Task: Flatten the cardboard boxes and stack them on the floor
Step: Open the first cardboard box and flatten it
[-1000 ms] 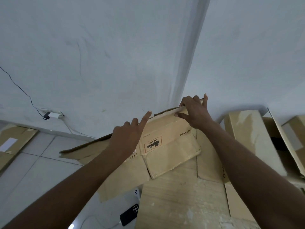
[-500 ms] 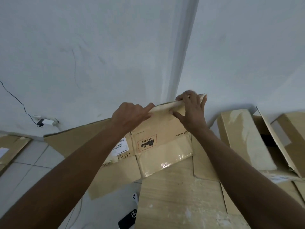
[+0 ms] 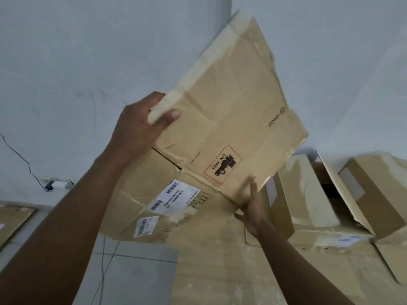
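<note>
A flattened brown cardboard box [image 3: 229, 111] with tape strips and a red UN 3481 label is raised in front of the white wall, tilted. My left hand [image 3: 141, 126] grips its taped left corner, thumb on the front face. My right hand [image 3: 253, 208] holds its lower edge from underneath, fingers curled behind the board. Lower down, a larger flattened box [image 3: 154, 194] with white shipping labels hangs from the raised one.
Several unflattened cardboard boxes [image 3: 308, 194] stand against the wall at right, one with an open flap [image 3: 337, 188]. More flat cardboard [image 3: 220, 271] lies below my arms. A wall socket with a cable [image 3: 52, 184] is at left, and flat cardboard [image 3: 13, 219] lies on the tiled floor.
The box rose from the pile and tilted up against the wall. My left hand went from its top edge to its left corner, my right hand from the top edge to the lower edge.
</note>
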The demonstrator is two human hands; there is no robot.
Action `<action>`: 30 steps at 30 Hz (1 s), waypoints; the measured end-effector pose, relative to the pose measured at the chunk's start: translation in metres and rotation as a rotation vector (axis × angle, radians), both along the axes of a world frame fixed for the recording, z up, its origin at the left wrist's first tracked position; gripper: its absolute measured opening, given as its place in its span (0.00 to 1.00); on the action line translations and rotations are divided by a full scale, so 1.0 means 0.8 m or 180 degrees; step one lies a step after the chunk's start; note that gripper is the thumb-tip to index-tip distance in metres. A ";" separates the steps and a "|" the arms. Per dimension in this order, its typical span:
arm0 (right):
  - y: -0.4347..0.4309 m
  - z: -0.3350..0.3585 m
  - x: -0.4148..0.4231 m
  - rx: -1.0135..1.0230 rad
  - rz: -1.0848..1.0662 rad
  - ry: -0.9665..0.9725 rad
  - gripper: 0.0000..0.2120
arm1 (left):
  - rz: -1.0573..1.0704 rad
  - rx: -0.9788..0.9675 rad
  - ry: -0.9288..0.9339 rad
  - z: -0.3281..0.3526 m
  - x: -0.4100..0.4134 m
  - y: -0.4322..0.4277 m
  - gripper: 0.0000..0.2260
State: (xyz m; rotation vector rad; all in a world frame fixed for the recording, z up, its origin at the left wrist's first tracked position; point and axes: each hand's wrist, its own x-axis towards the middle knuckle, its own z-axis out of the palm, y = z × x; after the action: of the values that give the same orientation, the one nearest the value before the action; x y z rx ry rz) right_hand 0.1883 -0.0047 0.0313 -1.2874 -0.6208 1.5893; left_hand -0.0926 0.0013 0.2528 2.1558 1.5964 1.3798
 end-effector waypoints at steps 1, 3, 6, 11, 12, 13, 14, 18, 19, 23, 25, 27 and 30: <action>-0.006 0.007 0.011 0.0201 -0.0059 0.0104 0.53 | -0.0122 0.0017 -0.0205 0.006 0.002 -0.006 0.14; -0.011 0.017 0.038 0.0548 -0.0154 0.0488 0.44 | -0.0192 0.0014 -0.0478 0.014 0.004 -0.019 0.12; -0.026 0.039 0.068 0.0698 0.0012 0.1070 0.40 | -0.0081 -0.0140 -0.0762 0.000 0.000 -0.034 0.13; -0.055 0.040 0.103 0.0559 0.0347 0.0445 0.27 | 0.0339 -0.0614 -0.1270 -0.087 -0.017 -0.057 0.13; -0.061 0.032 0.106 0.0449 0.0379 0.0233 0.22 | 0.0491 -0.0700 -0.1238 -0.113 -0.020 -0.065 0.12; -0.067 0.022 0.108 0.0390 0.0353 -0.0032 0.17 | 0.0656 -0.0804 -0.1186 -0.143 -0.024 -0.073 0.11; -0.073 0.008 0.111 0.0390 0.0281 -0.0321 0.14 | 0.0792 -0.0914 -0.1147 -0.173 -0.025 -0.083 0.11; -0.107 -0.061 0.112 0.0406 0.0598 -0.1401 0.18 | 0.1143 -0.1414 -0.0941 -0.301 -0.027 -0.130 0.13; -0.116 -0.081 0.112 0.0351 0.0683 -0.1579 0.20 | 0.1200 -0.1571 -0.0939 -0.328 -0.027 -0.142 0.14; -0.135 -0.141 0.115 0.0016 0.0664 -0.2180 0.26 | 0.1326 -0.2128 -0.0948 -0.401 -0.016 -0.167 0.17; -0.134 -0.162 0.117 -0.0114 0.0624 -0.2454 0.27 | 0.1321 -0.2274 -0.0881 -0.424 -0.007 -0.163 0.19; -0.131 -0.168 0.115 -0.0174 0.0620 -0.2738 0.27 | 0.1292 -0.2340 -0.0823 -0.441 0.003 -0.155 0.19; -0.133 -0.184 0.108 -0.0069 0.0741 -0.3354 0.29 | 0.1195 -0.2667 -0.0443 -0.468 0.020 -0.149 0.25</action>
State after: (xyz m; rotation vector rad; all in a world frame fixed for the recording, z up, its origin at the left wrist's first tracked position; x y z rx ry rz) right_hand 0.2747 -0.1111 -0.1155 -2.1068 -1.4245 0.9753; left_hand -0.0767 -0.1182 -0.1213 1.2928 2.0782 0.6752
